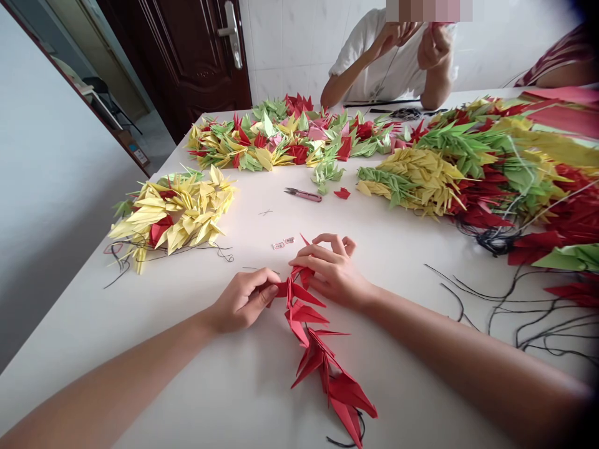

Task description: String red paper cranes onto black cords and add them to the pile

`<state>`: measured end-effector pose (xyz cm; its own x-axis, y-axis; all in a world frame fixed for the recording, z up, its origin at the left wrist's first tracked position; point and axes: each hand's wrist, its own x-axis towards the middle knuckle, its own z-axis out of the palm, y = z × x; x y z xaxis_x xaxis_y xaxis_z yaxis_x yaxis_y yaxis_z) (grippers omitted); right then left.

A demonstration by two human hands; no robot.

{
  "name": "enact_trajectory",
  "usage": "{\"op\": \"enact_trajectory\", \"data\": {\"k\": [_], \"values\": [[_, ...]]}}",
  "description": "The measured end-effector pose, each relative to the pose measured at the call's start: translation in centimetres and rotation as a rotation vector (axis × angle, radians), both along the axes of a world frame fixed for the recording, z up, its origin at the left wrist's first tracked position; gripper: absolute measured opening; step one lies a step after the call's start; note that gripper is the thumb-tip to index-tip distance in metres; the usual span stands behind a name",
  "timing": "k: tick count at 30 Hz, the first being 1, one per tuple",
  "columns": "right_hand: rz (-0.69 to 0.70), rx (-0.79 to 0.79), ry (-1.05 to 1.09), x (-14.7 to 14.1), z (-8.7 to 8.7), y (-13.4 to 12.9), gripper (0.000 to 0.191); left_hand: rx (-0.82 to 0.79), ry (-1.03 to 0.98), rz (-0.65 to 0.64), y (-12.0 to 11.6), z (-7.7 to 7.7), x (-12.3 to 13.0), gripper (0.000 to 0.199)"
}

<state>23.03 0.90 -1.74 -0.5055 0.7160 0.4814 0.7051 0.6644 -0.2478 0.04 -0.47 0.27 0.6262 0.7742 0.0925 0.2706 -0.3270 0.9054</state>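
Note:
A string of red folded paper cranes [318, 355] lies on the white table [187, 374], with black cord showing at its near end. At the far end of this string, my left hand [246, 298] pinches a red paper wing between thumb and fingers. My right hand [334, 271] rests on the table just right of there, its fingers spread and touching a red crane at the string's top. Whether its thumb grips anything is hidden. Two small printed paper labels [283, 243] lie beyond my hands.
Yellow cranes [187, 209] form a pile at left; mixed cranes [271, 137] line the back. More strings [491, 168] and loose black cords [528, 312] are at right. Thread snips [304, 194] lie mid-table. A person in white [393, 68] sits opposite; another person's sleeve [559, 56] shows at right.

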Motion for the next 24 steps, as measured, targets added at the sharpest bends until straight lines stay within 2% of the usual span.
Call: {"op": "enact_trajectory", "data": {"k": [5, 7, 10, 13, 16, 20, 24], "values": [[-0.142, 0.107, 0.04, -0.24, -0.12, -0.08, 0.03, -0.015, 0.019, 0.027, 0.04, 0.04, 0.08, 0.025], [-0.123, 0.124, 0.037, -0.28, -0.01, -0.18, 0.033, 0.022, 0.08, 0.01, 0.09, -0.04, 0.13, 0.022], [-0.067, 0.114, 0.008, -0.33, 0.14, -0.36, 0.042, 0.169, 0.186, -0.057, 0.12, -0.25, 0.18, 0.018], [-0.101, 0.1, 0.071, -0.36, 0.09, -0.4, 0.028, 0.299, 0.222, -0.112, 0.08, -0.48, 0.21, 0.019], [-0.12, 0.09, 0.109, -0.32, -0.1, -0.24, 0.009, 0.321, 0.244, -0.11, 0.04, -0.55, 0.29, 0.021], [-0.063, 0.102, 0.068, -0.16, -0.19, -0.01, 0.01, 0.289, 0.24, -0.012, 0.02, -0.34, 0.54, 0.037], [0.011, 0.073, 0.037, -0.11, -0.1, 0.0, 0.009, 0.108, 0.166, 0.169, 0.03, -0.07, 0.7, 0.029]]}}
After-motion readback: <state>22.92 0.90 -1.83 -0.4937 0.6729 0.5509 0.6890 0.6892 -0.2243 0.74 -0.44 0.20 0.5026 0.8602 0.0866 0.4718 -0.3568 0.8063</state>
